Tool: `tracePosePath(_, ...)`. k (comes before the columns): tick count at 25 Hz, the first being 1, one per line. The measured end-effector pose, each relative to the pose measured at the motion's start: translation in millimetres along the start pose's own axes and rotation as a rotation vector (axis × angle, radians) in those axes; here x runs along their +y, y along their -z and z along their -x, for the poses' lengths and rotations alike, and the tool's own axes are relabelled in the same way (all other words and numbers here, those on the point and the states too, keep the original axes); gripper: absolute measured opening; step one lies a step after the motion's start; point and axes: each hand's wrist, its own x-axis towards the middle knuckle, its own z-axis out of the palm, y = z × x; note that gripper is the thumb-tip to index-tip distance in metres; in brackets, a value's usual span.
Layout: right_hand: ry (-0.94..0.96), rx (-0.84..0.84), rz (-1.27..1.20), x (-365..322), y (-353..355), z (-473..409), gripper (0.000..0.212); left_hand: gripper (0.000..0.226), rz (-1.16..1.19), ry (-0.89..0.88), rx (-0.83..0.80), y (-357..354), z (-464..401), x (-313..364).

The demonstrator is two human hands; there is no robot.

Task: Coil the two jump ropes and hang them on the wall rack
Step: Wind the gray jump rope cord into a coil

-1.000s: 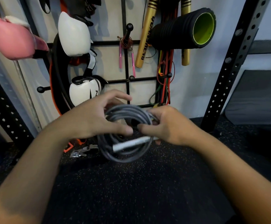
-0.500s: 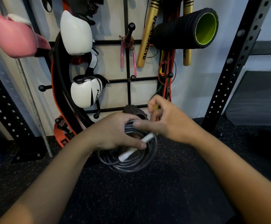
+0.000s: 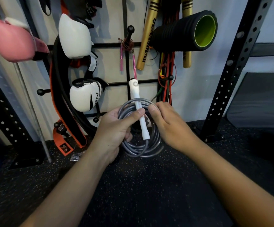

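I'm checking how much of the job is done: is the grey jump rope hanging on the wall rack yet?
No, the coiled grey jump rope is held in front of the wall rack by the left hand and right hand.

A grey jump rope (image 3: 139, 145) is gathered into a round coil of several loops and is held upright in front of the wall rack (image 3: 124, 66), above the black speckled floor. A white handle (image 3: 138, 108) is laid across the coil, nearly vertical, its rounded cap projecting above the top loop. The second jump rope (image 3: 127, 45), thin and reddish, is bundled on an upper peg of the black rack, with two slim pink handles (image 3: 134, 63) hung below it.
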Motion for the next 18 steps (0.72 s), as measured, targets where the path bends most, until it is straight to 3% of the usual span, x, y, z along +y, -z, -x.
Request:
tracePosePath(4, 0.046, -0.079, 0.073, -1, -6, 6, 0.049, 0.030, -0.013, 0.000, 0.051, 2, 1, 1)
tracePosePath(7, 0.004, -0.150, -0.136, -6, -7, 10, 0.051, 0.024, -0.060, 0.008, 0.006, 6, 2, 8)
tracePosePath(10, 0.000, -0.225, -0.270, -5, -5, 8, 0.054, 0.031, -0.145, 0.022, -0.093, 11, 3, 21)
tracePosePath(13, -0.066, -0.257, -0.398, -5, -10, 8, 0.061, 0.047, -0.396, 0.022, -0.182, 14, 6, 31)
tracePosePath(18, -0.067, -0.151, -0.379, -12, -16, 10, 0.040, 0.057, -0.471, -0.061, -0.156, 14, 5, 31)
